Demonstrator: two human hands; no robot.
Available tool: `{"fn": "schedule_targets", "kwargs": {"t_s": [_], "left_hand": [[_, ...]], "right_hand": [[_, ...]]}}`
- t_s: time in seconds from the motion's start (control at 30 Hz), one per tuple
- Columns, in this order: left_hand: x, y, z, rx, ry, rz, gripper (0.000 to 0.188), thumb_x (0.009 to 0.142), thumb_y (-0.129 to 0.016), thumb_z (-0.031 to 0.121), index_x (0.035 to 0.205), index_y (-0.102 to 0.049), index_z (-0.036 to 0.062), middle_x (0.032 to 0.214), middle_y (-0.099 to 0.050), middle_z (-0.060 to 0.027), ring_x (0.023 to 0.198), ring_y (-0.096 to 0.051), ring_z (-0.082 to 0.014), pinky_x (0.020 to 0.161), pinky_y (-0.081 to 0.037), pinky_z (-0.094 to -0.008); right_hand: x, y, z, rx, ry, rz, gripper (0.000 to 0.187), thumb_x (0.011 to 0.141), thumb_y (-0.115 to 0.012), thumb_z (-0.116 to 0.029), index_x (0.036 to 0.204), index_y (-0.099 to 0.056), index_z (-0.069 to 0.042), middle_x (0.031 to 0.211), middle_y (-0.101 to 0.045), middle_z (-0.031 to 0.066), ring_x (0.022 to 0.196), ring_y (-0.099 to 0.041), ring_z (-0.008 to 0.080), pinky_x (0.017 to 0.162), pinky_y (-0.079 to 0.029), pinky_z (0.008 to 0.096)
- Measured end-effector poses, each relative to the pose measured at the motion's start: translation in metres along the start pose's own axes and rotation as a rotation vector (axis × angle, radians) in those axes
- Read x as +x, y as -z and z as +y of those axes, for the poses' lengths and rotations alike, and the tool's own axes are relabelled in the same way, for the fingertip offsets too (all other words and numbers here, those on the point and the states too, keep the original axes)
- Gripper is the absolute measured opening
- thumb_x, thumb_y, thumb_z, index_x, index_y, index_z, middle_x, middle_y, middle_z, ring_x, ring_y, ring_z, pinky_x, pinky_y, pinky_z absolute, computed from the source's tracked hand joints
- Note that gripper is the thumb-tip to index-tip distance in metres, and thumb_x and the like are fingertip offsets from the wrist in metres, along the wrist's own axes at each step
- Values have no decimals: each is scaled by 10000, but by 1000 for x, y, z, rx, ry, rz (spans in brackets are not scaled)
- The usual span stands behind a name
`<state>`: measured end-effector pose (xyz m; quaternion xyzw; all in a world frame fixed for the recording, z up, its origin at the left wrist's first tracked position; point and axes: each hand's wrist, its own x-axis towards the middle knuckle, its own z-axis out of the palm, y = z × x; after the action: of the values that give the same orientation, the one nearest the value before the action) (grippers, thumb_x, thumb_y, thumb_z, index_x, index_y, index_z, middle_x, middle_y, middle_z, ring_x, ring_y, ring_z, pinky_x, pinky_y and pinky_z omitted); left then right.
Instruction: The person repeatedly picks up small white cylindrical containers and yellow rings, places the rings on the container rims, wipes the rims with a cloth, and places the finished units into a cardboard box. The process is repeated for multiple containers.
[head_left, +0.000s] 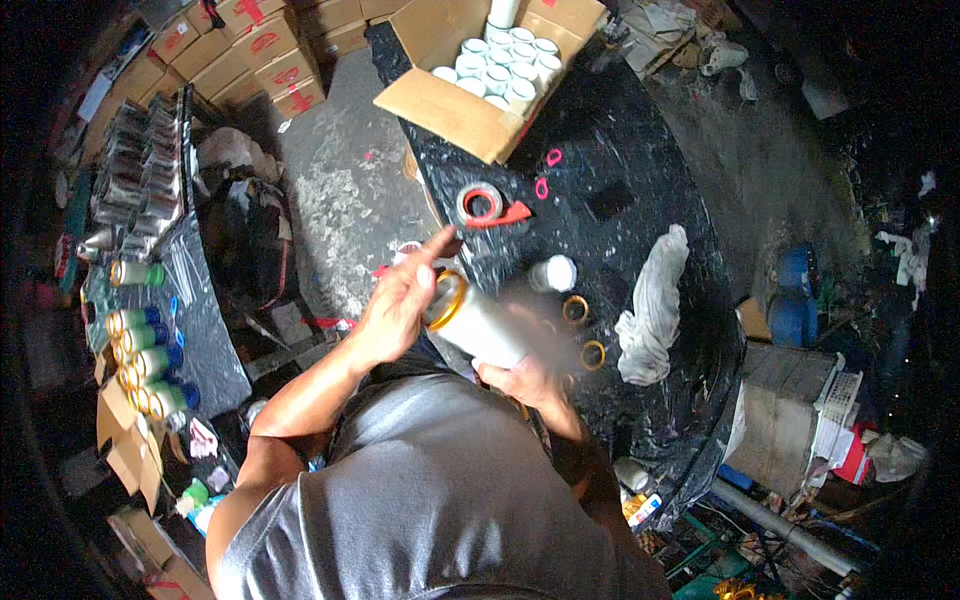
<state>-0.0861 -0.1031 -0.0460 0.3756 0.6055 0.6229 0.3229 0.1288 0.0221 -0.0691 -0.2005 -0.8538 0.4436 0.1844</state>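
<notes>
Holding the white jar [487,330] aslant, our right hand [528,380] curls round its near end; our left hand [398,302] lies half-open, fingers stretched, by its gold-rimmed end, contact unclear. A slack right grip could drop it; a wide swing could knock the other jar [556,273], ahead-right. Beyond our hands: creased black tabletop [640,175], patchy grey floor [335,170], stacked boxes [245,65] farther left.

The person [440,450] is wearing a grey top [430,500], leaving the forearms [315,388], left hand [396,305] and right hand [532,380] bare.
</notes>
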Motion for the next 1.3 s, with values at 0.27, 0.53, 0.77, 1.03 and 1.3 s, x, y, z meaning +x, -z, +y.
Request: {"fn": "schedule_targets", "kwargs": {"t_s": [0.27, 0.53, 0.77, 1.03, 1.3], "left_hand": [[163, 126, 2, -84, 244, -308, 678, 1141, -334, 513, 1549, -450, -17, 1493, -586, -214, 1386, -562, -309, 1150, -424, -398], [360, 132, -3, -749, 28, 31, 377, 1113, -558, 295, 1268, -672, -29, 1171, -731, -115, 1058, -696, -159, 965, -537, -317], [452, 90, -25, -908, 171, 227, 523, 1135, -450, 468, 1284, -664, 14, 1011, -727, -78, 930, -678, -167, 822, -543, -315], [545, 40, -133, -1272, 729, 262, 523, 1143, -343, 510, 1291, -614, 88, 1156, -706, -116, 987, -707, -281, 795, -598, -428], [623, -15, -243, -1070, 76, 47, 380, 1100, -384, 320, 1334, -564, 81, 1202, -678, -137, 1035, -709, -327, 822, -640, -483]], "right_hand": [[197, -15, -29, 60, -70, -192, 889, 732, -933, -254, 1452, -522, 66, 1305, -657, 277, 1186, -677, 381, 1057, -517, 445], [348, -17, 13, 307, -199, 158, 840, 760, -864, -355, 1428, -481, -20, 1305, -606, 155, 1183, -608, 262, 998, -514, 427], [430, 6, 15, 85, -433, 564, 687, 770, -879, -258, 1340, -599, 2, 1109, -707, 141, 929, -693, 232, 780, -563, 375], [528, 51, 68, -343, -489, 462, 691, 737, -907, -272, 1305, -630, 7, 1066, -743, 172, 931, -714, 270, 808, -577, 387], [623, 83, 169, -421, -247, 317, 665, 709, -880, -278, 1273, -641, -18, 1209, -707, 194, 1127, -670, 360, 969, -534, 457]]}}
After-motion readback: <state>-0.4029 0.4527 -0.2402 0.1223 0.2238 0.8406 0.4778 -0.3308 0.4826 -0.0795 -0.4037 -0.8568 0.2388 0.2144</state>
